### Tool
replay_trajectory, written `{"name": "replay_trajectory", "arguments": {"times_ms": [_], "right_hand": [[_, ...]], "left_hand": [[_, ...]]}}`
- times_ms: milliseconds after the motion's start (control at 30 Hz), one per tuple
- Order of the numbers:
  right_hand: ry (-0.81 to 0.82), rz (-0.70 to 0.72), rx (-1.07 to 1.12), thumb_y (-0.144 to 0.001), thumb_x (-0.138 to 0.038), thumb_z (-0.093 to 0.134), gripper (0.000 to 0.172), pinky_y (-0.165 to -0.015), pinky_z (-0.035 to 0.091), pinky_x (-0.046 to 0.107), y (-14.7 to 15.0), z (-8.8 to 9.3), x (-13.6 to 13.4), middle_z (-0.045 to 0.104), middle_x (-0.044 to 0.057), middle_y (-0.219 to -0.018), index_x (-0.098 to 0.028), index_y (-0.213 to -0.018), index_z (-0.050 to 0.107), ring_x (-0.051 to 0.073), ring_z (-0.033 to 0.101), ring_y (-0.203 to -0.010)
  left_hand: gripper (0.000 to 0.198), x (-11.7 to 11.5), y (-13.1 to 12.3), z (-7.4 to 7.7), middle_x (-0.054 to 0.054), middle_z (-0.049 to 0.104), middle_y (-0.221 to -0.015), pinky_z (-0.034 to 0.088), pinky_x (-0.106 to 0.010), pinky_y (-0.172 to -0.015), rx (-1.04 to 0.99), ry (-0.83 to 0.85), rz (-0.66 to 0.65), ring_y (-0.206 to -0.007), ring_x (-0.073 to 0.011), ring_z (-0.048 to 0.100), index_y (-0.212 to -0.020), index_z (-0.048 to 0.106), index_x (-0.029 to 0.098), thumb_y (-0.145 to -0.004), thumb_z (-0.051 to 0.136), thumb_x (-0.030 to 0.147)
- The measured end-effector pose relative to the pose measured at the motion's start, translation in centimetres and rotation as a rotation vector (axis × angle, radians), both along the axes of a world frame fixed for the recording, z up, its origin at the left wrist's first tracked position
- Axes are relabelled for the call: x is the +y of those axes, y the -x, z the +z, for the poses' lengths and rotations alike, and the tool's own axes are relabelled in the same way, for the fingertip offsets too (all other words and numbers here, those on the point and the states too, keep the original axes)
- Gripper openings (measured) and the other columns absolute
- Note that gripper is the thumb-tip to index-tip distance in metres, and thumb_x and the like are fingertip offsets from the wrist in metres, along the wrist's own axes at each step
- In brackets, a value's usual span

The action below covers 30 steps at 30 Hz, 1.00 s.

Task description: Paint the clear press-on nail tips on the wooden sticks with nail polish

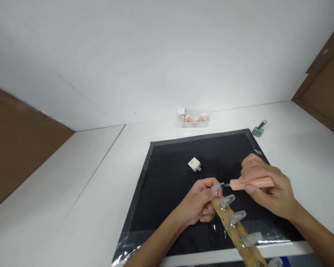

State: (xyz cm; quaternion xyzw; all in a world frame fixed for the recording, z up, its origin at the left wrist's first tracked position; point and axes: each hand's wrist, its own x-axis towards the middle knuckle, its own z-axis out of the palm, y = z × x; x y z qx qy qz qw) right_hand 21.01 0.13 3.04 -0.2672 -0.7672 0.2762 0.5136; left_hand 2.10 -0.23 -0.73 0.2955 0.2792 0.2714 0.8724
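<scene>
1. The right hand point(271, 189) is closing narrowly around a peach brush handle point(258, 183), thumb pressing from the near side, bent fingers lying on the far side.
2. Out of that grip, the dark brush point(226, 185) is pointing left, and its end is meeting the outer end of the topmost nail tip point(217, 186).
3. Over to the left hand point(199, 202): it is gripping the far end of a wooden strip point(231, 230), its fingers curling in, its thumb resting right by that topmost nail tip.
4. Down the strip, more clear nail tips point(250, 239) are sitting in a row on silvery mounts, all pointing rightward, the strip slanting toward the near edge.
5. Beyond the hands, a cream bottle point(194, 164) is lying on the black mat point(169, 193), its dark neck facing the near right.
6. Farther back, a clear tray point(196, 124) is holding similar white-and-peach bottles, and a teal bottle point(258, 131) is sitting just beside the mat's far right corner.
</scene>
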Motion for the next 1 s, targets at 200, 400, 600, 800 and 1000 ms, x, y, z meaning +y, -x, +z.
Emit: {"name": "replay_trajectory", "arguments": {"times_ms": [200, 400, 600, 800, 1000], "right_hand": [[0.05, 0.098, 0.071, -0.09, -0.03, 0.055, 0.013, -0.061, 0.044, 0.034, 0.2, 0.2, 0.0, 0.064, 0.0, -0.068, -0.025, -0.095, 0.065, 0.016, 0.055, -0.062], [0.102, 0.015, 0.108, -0.089, -0.021, 0.055, 0.014, -0.058, 0.042, 0.032, 0.2, 0.2, 0.1, 0.065, 0.0, -0.067, -0.026, -0.083, 0.067, 0.016, 0.054, -0.061], [0.169, 0.126, 0.123, -0.09, -0.032, 0.055, 0.014, -0.056, 0.044, 0.032, 0.1, 0.3, 0.0, 0.063, 0.001, -0.064, -0.025, -0.088, 0.067, 0.016, 0.053, -0.062], [0.25, 0.018, 0.122, -0.088, -0.019, 0.056, 0.017, -0.056, 0.042, 0.029, 0.2, -0.1, 0.1, 0.062, -0.001, -0.063, -0.023, -0.073, 0.063, 0.014, 0.052, -0.06], [0.291, -0.153, 0.245, -0.083, -0.012, 0.06, 0.024, -0.06, 0.044, 0.028, -0.8, -1.5, 1.2, 0.065, -0.002, -0.064, -0.023, -0.062, 0.063, 0.014, 0.057, -0.064]], "left_hand": [[0.037, -0.2, 0.1, -0.4, 0.012, 0.038, -0.036, 0.02, -0.011, -0.024, 0.007, -0.099, 0.018, -0.026, 0.0005, 0.019, -0.063, 0.049, 0.017, -0.069, 0.071, 0.045], [0.035, -0.3, 0.2, -0.5, 0.011, 0.038, -0.038, 0.024, -0.01, -0.025, -0.019, -0.155, -0.02, -0.029, 0.0002, 0.024, -0.065, 0.052, 0.015, -0.07, 0.071, 0.043], [0.038, -0.4, 0.1, -0.6, 0.011, 0.039, -0.038, 0.025, -0.011, -0.026, 0.022, -0.22, -0.048, -0.027, 0.0006, 0.027, -0.065, 0.051, 0.015, -0.069, 0.071, 0.048], [0.043, -0.6, 0.1, -0.4, 0.011, 0.04, -0.039, 0.023, -0.012, -0.027, 0.117, -0.229, -0.078, -0.028, 0.0006, 0.028, -0.066, 0.05, 0.015, -0.066, 0.07, 0.053], [0.042, -0.5, 0.0, -0.3, 0.01, 0.043, -0.045, 0.028, -0.015, -0.032, 0.266, -0.364, 0.032, -0.032, -0.0015, 0.035, -0.073, 0.051, 0.016, -0.072, 0.063, 0.056]]}}
